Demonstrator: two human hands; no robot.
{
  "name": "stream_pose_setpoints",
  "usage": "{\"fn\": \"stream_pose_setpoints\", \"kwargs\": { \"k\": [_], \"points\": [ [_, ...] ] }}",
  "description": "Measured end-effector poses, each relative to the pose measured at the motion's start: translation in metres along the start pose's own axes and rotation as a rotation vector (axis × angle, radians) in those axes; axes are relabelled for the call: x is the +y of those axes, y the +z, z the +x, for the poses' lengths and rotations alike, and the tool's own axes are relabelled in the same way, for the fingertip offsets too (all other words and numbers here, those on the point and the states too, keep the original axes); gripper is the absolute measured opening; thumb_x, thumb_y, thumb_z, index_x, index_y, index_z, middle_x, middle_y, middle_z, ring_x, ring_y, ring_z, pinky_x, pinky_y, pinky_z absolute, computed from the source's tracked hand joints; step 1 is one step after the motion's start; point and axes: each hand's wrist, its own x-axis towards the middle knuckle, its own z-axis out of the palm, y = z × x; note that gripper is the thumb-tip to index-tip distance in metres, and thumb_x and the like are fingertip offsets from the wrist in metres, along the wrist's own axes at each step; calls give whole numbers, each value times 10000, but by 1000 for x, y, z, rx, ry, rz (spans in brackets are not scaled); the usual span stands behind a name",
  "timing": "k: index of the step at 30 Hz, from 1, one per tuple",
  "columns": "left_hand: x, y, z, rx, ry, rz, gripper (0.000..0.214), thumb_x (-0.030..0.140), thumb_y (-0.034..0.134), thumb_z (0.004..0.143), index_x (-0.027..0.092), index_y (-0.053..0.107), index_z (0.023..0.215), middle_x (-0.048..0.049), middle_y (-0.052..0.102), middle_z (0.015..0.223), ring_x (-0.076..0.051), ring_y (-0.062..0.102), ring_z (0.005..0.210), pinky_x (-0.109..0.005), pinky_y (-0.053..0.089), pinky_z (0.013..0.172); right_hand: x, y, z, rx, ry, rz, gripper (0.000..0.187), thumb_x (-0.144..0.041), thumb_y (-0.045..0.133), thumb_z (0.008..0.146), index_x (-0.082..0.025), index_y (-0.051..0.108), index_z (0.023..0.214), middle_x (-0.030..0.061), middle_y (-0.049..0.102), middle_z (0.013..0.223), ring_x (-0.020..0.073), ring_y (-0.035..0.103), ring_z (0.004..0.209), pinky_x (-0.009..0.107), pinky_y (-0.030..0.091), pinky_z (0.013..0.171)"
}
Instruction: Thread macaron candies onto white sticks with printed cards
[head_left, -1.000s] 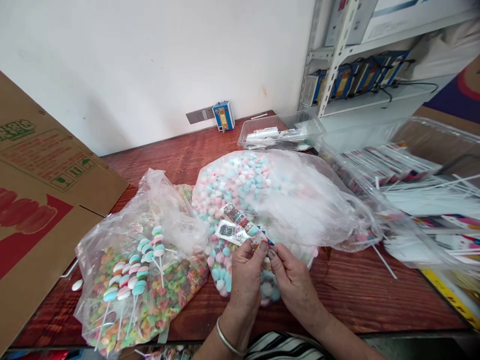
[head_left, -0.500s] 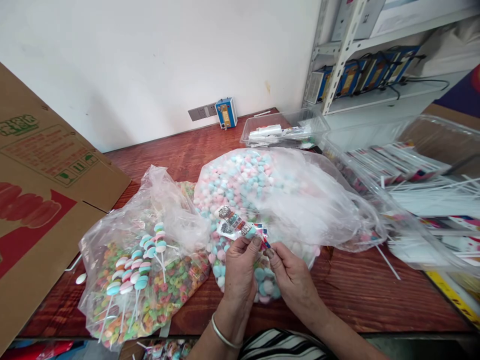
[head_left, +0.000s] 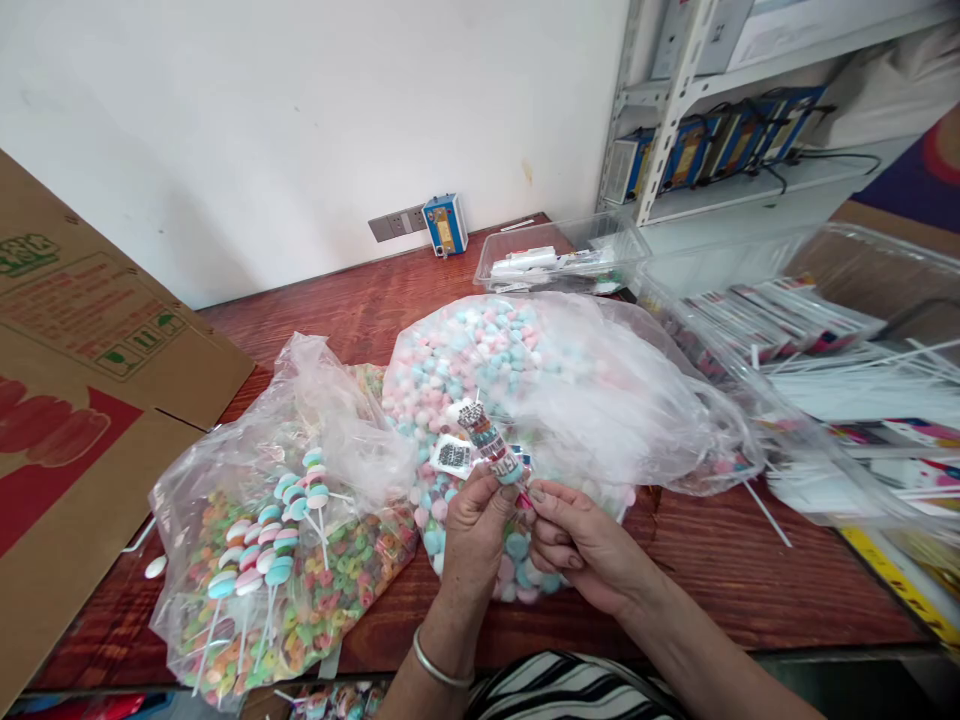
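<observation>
The printed wrapper (head_left: 489, 440) has swung more upright and, though small in view, looks rounder than before.

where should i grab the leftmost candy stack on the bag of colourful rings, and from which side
Best pinch its bare white stick, coming from the near edge of the table. The stick points that way, while the rounded discs sit close against the next stack. The left hand is nearer, but holds a wrapper.
</observation>
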Motion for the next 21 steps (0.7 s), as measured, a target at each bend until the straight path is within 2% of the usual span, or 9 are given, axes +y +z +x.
{"fn": "stream_pose_setpoints", "kwargs": {
  "k": [4,6,9,11,13,15,17,19,21],
  "points": [
    [4,-12,1,-312,-192,-193,260,406,834,627,173,771,723,-118,713,899,-270,652,889,-381,504,789,1,-1,-7,-207,210,130,339,-420,717,793,-197,472,722,-162,288,448,5,85,345,166,260,381],
    [6,-13,1,-367,-231,-247,260,392,860,589,166,754,662,-115,699,826,-283,654,888,-392,514,780,5,1,-9,-232,250,141,347,-431,713,800,-197,471,713,-165,270,443,5,73,344,158,264,362],
    [5,-7,1,-203,-194,-263,230,357,876,570,175,748,628,-87,696,769,-258,653,894,-363,521,798,11,4,-9,-109,129,82,341,-488,657,838,-199,499,751,-126,350,510,32,228,361,177,328,379],
    [2,1,1,-34,-180,-253,229,341,881,565,187,769,692,-64,718,787,-203,654,832,-310,523,778,14,6,-8,60,-89,-76,308,-504,619,862,-205,548,837,-67,472,639,85,446,496,209,416,453],
    [0,10,0,67,-152,-210,229,334,865,598,193,780,757,-45,733,802,-158,645,772,-265,520,746,17,7,-7,209,-321,-266,274,-477,628,863,-209,582,891,-27,530,753,138,557,717,237,480,589],
    [-2,16,-3,81,-131,-151,196,318,839,641,191,779,777,-28,729,767,-142,636,728,-248,520,709,20,9,-6,294,-425,-334,259,-461,627,871,-204,592,871,-32,509,718,136,542,728,231,470,623],
    [-1,14,-6,49,-171,-106,186,306,825,659,187,779,793,-21,713,706,-144,629,667,-255,526,653,21,9,-7,281,-356,-199,279,-482,603,882,-206,574,849,-60,448,636,102,453,564,212,417,509],
    [0,4,-8,-24,-272,-96,231,317,819,665,181,783,847,-38,720,717,-160,636,645,-275,535,616,22,8,-10,155,-203,40,288,-487,630,861,-210,553,859,-91,384,584,69,313,451,194,354,434],
    [0,-10,-9,-167,-377,-119,289,328,817,664,181,780,911,-78,747,866,-198,668,734,-307,555,642,23,5,-16,-18,-60,236,286,-440,703,816,-210,543,879,-112,353,560,48,231,424,186,353,437]
  ]
}}
